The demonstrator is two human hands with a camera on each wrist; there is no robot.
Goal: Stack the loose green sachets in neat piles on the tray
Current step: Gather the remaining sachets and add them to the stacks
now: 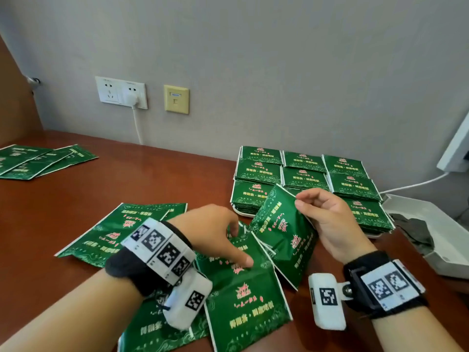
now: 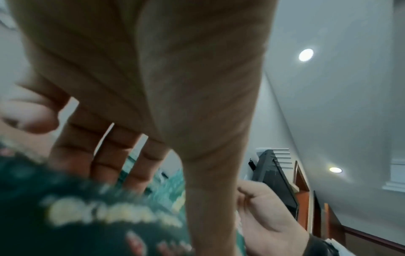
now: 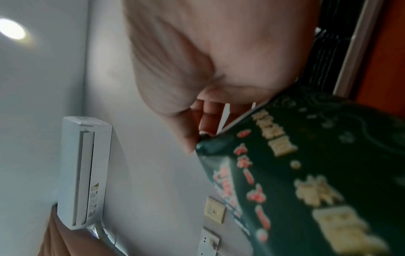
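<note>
Neat stacks of green sachets point(image 1: 304, 177) fill a white tray point(image 1: 238, 211) at the back right of the desk. My right hand point(image 1: 299, 200) pinches the top corner of one green sachet point(image 1: 281, 232) and holds it tilted in the air in front of the tray; the right wrist view shows that sachet point(image 3: 317, 173) close up. My left hand point(image 1: 238, 246) reaches down onto the loose sachets point(image 1: 243, 288) heaped near me. Its thumb lies on the top sachet and its fingers point(image 2: 105, 155) dip behind that sachet's point(image 2: 65, 216) far edge.
More loose sachets point(image 1: 38, 158) lie fanned out at the far left of the brown desk point(image 1: 127, 179). A white box point(image 1: 441, 252) holding something dark stands right of the tray. Wall sockets point(image 1: 121, 92) with a plugged white cable sit behind.
</note>
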